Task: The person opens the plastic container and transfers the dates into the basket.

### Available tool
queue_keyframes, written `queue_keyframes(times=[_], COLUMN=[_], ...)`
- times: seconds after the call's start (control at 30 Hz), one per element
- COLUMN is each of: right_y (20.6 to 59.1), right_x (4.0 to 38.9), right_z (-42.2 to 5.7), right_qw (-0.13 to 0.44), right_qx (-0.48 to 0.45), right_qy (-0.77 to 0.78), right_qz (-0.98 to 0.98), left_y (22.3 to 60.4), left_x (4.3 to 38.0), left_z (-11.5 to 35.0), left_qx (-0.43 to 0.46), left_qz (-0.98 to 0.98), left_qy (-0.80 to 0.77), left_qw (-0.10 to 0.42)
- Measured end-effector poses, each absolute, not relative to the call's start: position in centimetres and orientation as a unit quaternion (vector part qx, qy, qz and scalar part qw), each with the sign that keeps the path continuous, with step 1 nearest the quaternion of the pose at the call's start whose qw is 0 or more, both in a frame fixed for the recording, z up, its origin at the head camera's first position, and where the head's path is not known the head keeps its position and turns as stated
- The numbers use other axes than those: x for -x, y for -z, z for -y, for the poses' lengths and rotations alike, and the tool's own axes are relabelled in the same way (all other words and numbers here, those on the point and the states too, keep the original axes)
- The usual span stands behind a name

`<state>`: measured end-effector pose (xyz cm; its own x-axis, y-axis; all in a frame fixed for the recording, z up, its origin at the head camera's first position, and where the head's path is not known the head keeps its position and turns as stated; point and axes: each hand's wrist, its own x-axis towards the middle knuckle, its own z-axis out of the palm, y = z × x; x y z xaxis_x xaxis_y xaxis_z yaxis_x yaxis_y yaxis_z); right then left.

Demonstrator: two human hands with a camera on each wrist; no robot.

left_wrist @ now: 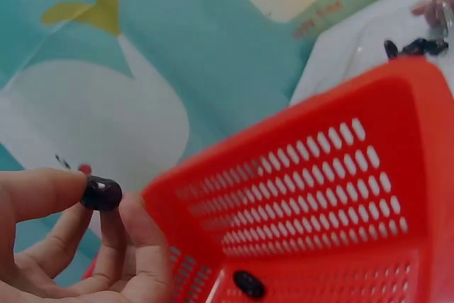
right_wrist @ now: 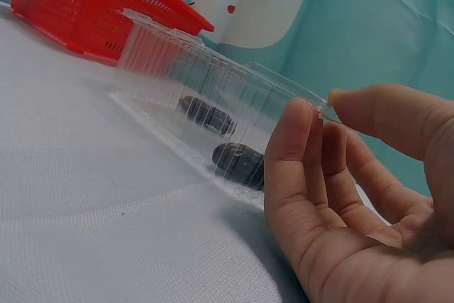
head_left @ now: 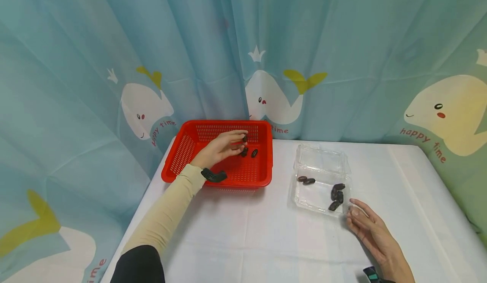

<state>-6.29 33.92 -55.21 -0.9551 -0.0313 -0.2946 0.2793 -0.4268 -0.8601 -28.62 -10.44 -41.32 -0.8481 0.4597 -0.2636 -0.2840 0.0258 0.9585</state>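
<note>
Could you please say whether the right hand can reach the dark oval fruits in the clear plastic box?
Probably yes: the box has its lid folded back, leaving the fruits uncovered, though the right hand, pinching the rim, might have to let go first.

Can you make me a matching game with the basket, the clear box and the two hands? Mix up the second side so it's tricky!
Column one
1. Basket
2. Clear box
3. Left hand
4. Right hand

Column two
A. Pinching the clear box's edge
B. See-through, with its lid open
C. Bright red
D. Pinching a small dark oval piece in its fingers

Right pairs: 1-C, 2-B, 3-D, 4-A
</note>
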Motion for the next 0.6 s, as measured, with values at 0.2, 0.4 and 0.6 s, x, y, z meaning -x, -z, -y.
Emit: queue_keyframes(times=[0.2, 0.4, 0.6], right_y=[55.3, 55.3, 55.3], right_x=[6.3, 6.3, 6.2], right_z=[-34.0, -34.0, -34.0], right_qw=[0.092, 0.092, 0.09], right_qx=[-0.119, -0.118, -0.114], right_qy=[0.834, 0.836, 0.835], right_qz=[-0.53, -0.528, -0.531], left_y=[41.7, 42.4, 43.5], left_x=[29.7, 31.1, 32.3], left_z=[11.2, 11.6, 11.4], left_qx=[0.004, 0.056, 0.102], left_qz=[-0.641, -0.639, -0.673], left_qy=[-0.709, -0.707, -0.679], left_qw=[0.294, 0.299, 0.276])
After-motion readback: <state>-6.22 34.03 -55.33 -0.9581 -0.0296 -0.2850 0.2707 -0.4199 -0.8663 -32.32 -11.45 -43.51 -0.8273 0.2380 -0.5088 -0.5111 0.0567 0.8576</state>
